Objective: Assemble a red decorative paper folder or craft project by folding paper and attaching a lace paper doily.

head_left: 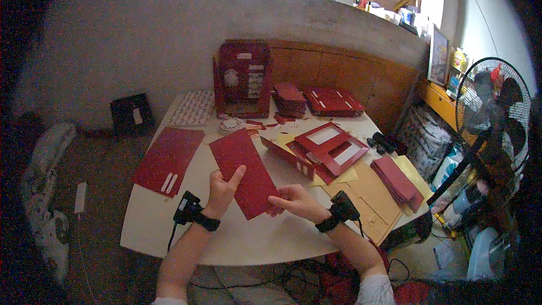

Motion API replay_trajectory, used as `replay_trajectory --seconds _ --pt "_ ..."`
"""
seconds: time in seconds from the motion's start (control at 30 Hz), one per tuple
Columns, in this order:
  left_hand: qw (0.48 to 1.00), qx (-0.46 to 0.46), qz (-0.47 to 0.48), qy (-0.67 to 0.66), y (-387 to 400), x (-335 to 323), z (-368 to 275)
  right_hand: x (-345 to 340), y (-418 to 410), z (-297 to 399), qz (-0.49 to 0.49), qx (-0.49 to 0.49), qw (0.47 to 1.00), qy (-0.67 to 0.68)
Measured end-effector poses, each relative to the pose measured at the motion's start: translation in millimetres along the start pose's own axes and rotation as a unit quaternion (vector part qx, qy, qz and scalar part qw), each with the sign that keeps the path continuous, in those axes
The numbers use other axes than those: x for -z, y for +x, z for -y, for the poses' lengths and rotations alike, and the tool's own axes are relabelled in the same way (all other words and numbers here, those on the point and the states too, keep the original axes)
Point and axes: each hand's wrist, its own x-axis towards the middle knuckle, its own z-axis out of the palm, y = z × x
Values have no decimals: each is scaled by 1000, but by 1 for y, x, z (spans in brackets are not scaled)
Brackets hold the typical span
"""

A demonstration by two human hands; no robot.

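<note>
Between my two hands, a long red cardboard panel [243, 169] is held slanted over the near part of the white table [254, 248]. My left hand [226, 186] grips its left edge, thumb on top. The fingers of my right hand [292, 199] pinch its lower right edge. Left of it lies a larger red panel [169, 161] with two white strips on it. Beyond my right hand are a red piece standing on edge [288, 156] and a red frame with two rectangular openings [330, 146], resting on red and yellow pieces. Both wrists wear black strapped devices.
At the back stand a red box-like piece [243, 78], a stack of red pieces [289, 99] and flat red panels [334, 101]. Tan board [364, 203] and narrow red pieces [396, 180] lie on the right. A black fan [493, 110] stands beyond the right edge.
</note>
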Motion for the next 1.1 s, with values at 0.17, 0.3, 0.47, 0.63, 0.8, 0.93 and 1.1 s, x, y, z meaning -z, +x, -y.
replay_trajectory --seconds 0.17,0.3,0.47,0.63,0.8,0.93,1.1 --pt "992 33 97 -68 -5 -7 8 -2 -1 1 -43 -5 999 -7" --pt "986 51 137 -80 -7 -10 6 0 -3 0 -44 -9 999 -2" --pt "988 22 141 -55 -6 -7 6 3 0 -7 -41 -27 999 -12" --pt "988 50 135 -57 -1 -4 10 5 1 -9 0 -16 1000 11" --pt "992 36 94 -82 -2 -5 13 2 -3 -3 -10 -28 1000 -10" --pt "990 72 79 -87 -1 -4 17 4 -7 9 -29 -50 997 -48" --pt "979 133 6 -152 7 5 23 30 -8 9 -302 135 865 -379"
